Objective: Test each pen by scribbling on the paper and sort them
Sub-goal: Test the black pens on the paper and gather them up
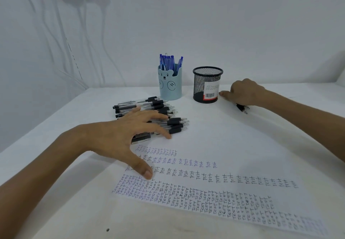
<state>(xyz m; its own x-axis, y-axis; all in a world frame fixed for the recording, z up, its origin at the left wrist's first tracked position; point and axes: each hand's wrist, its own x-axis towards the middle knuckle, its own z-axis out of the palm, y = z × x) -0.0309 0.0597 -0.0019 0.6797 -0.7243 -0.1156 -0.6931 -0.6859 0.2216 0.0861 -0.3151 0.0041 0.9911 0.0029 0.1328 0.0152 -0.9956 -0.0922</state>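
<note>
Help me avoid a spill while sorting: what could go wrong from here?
The left hand, spread over the loose pile of black pens, could roll some onto the test paper. The right hand, gripping a black pen, sits right beside the mesh cup and might knock it over.

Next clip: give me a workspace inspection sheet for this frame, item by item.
Surface: white table.
Job's things: paper filled with rows of "test"; pile of black pens behind it; blue pens upright in the bear cup; mesh holder looks empty.
Clutter: one dark speck near the front edge.
Grippers: left hand spread on the pile; right hand grips a black pen beside the mesh holder.
Cables: white cables hang down the wall, left side.
Surroundings: plain white wall.
</note>
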